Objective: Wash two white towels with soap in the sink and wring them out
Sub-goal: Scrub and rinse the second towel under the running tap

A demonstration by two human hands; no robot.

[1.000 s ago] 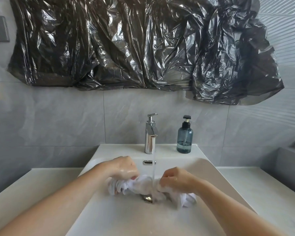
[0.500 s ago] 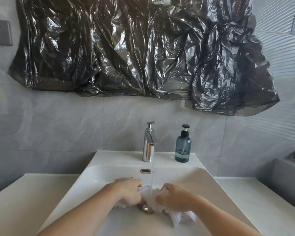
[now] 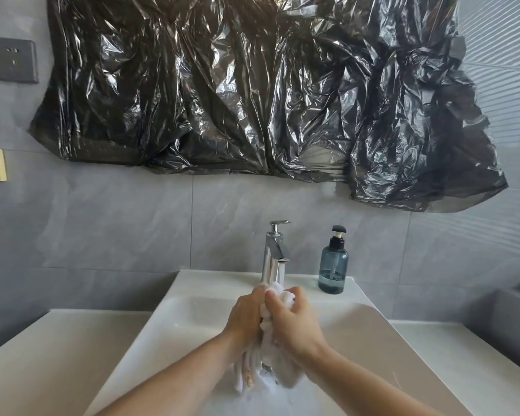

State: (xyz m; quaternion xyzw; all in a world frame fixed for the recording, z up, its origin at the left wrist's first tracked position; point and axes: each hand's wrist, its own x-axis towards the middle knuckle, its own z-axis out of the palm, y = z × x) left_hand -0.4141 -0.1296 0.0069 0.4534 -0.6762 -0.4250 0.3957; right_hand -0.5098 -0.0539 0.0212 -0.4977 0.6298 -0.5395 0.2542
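Low in the centre of the frame, over the white sink (image 3: 174,322), the left hand (image 3: 245,318) and right hand (image 3: 293,321) press together with fingers curled around a bunched white towel (image 3: 270,352), its wet ends hanging toward the basin. Water appears to run from the faucet (image 3: 275,250) just above; the soap bottle (image 3: 333,265) stands to its right. This looks like scrubbing or squeezing one towel; whether a second is in the bundle cannot be told, so rinsing and wringing likely remain.
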